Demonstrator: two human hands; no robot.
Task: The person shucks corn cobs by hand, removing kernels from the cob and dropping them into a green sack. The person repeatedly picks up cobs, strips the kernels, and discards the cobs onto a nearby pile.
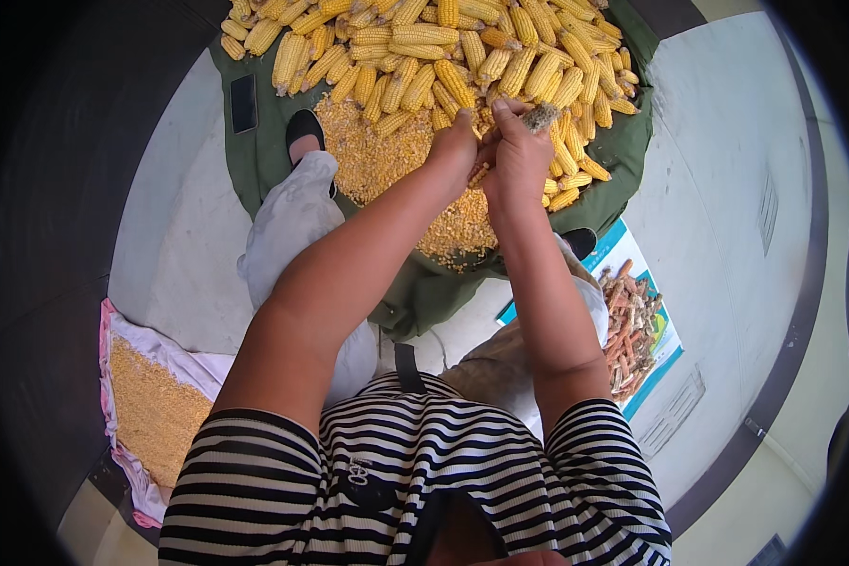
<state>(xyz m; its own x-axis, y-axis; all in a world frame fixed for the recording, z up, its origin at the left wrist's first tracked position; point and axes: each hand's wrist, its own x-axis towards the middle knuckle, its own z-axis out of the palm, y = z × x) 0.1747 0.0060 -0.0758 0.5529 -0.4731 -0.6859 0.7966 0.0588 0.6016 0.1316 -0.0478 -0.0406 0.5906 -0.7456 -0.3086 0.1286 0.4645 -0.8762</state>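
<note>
A partly shelled corn cob [480, 175] is held at a slant between my two hands, above the pile. A few kernels still cling to its reddish lower part, and its grey, ragged end [540, 117] sticks out past my right thumb. My right hand [520, 152] is wrapped around the cob. Against its other side is my left hand [455, 150], thumb extended and most fingers hidden underneath. Beneath the hands lie loose yellow kernels [382, 152]. Beyond them, unshelled ears of corn [424, 42] are heaped on a green cloth [424, 301].
A dark phone [243, 104] lies on the cloth at left, near my shoe [304, 127]. Bare cobs [630, 332] are piled on a printed sheet [668, 339] at right. Behind my left side, a pink-edged cloth [201, 368] holds more kernels [152, 403].
</note>
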